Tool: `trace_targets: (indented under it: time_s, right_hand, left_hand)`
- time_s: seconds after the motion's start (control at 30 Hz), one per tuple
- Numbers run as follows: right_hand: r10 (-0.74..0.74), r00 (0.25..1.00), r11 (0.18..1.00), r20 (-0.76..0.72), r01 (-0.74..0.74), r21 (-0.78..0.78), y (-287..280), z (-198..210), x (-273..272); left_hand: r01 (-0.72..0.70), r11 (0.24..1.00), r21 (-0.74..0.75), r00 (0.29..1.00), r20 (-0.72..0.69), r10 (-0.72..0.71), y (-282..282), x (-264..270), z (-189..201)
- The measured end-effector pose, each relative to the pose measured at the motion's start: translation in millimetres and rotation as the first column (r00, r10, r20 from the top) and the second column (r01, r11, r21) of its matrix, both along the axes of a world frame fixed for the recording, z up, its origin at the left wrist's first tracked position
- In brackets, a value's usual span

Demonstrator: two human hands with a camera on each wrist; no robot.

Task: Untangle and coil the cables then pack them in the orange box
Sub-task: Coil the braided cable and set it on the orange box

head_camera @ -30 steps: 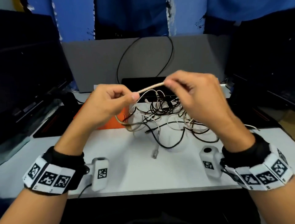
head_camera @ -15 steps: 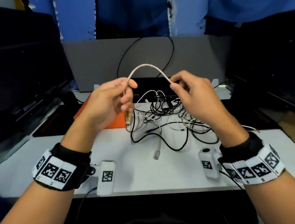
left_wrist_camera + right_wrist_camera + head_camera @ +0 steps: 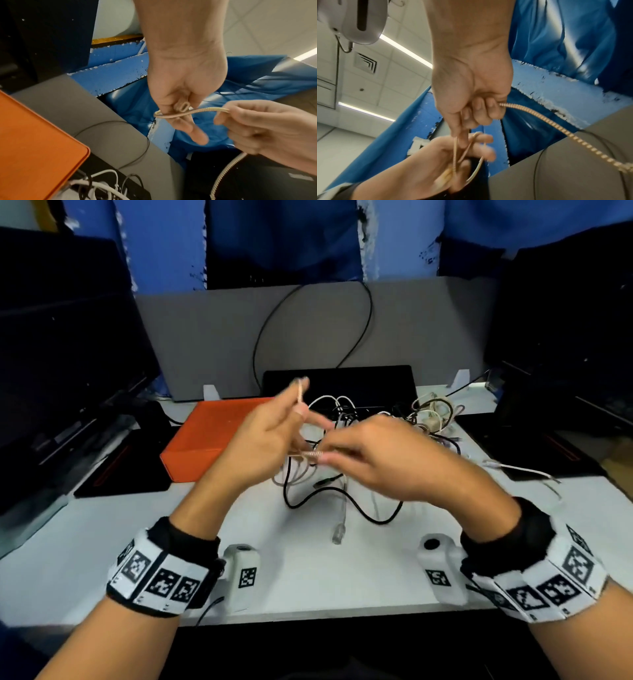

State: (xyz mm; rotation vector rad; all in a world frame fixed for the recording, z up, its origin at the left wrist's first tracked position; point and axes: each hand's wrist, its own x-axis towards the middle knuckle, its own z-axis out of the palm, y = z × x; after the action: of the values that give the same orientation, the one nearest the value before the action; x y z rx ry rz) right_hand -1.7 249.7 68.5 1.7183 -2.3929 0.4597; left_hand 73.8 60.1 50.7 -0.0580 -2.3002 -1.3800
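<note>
**Braided cable wound between both hands above the table**

Braided cable [image 3: 192,111], beige and ribbed, is held between both hands above the white table [image 3: 308,577]. A small loop of it is gripped against the left hand [image 3: 263,440], whose thumb and curled inner fingers are closed over the turns, while the remaining fingers [image 3: 197,134] are extended and slightly spread; motion blur hides finer detail. The next stretch is pinched by the right hand [image 3: 387,460] between thumb and forefinger, at 3 o'clock from the left hand, with the other fingers [image 3: 481,108] curled round the cable where it leaves the palm. From the wrist view, the cable is seen trailing down and away from the right hand.

Below and behind the hands, at 12 o'clock, a tangle of cables [image 3: 346,446], black and white, is spread on the table, one clear plug end [image 3: 338,532] lying toward 6 o'clock. The orange box [image 3: 209,433] is set at 10 o'clock from the tangle, lid closed, just beside it. A black keyboard [image 3: 359,381] is placed behind the tangle, against a grey panel [image 3: 205,337]. Dark monitors [image 3: 61,344] are stood at 9 and 3 o'clock.
</note>
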Motion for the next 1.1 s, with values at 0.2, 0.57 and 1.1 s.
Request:
trace_targets:
  time_s: [0.2, 0.57, 1.1]
  right_hand:
    - [-0.075, 0.979, 0.92, 0.192, 0.142, -0.364, 11, -5, -26]
    - [-0.068, 0.989, 0.808, 0.128, 0.13, -0.574, 6, -6, -40]
    - [-0.099, 0.956, 0.995, 0.275, 0.091, 0.042, -9, -31, -33]
  left_hand:
    - [0.299, 0.94, 0.164, 0.926, 0.188, -0.327, 6, 14, 13]
    - [0.419, 0.834, 0.36, 0.881, 0.062, -0.469, 9, 20, 17]
    - [0.288, 0.719, 0.632, 0.955, -0.249, -0.163, 6, -20, 3]
